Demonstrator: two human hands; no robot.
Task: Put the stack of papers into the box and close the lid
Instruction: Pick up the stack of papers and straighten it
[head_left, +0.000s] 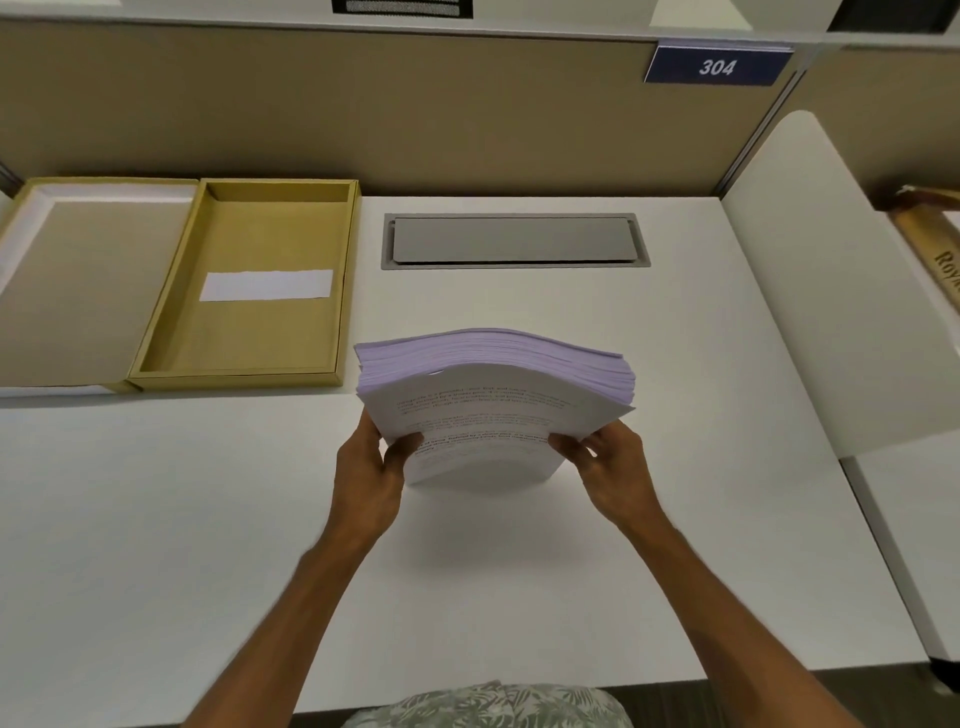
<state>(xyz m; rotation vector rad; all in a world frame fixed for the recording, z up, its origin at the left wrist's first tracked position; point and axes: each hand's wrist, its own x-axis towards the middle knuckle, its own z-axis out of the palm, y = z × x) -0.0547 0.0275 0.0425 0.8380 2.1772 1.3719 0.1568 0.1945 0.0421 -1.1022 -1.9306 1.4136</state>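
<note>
A thick stack of white printed papers (493, 384) stands on edge on the white desk, bowed and leaning toward me. My left hand (371, 473) grips its lower left side and my right hand (613, 467) grips its lower right side. The mustard-yellow box (249, 291) lies open at the far left of the desk, with a white label strip on its inside bottom. Its lid (88, 280) is folded flat to the left, its inner face showing with a white border.
A grey cable hatch (514, 241) is set into the desk behind the papers. A beige partition with a "304" sign (717, 66) runs along the back. A white divider panel (831, 291) bounds the right side, with a neighbouring desk beyond it.
</note>
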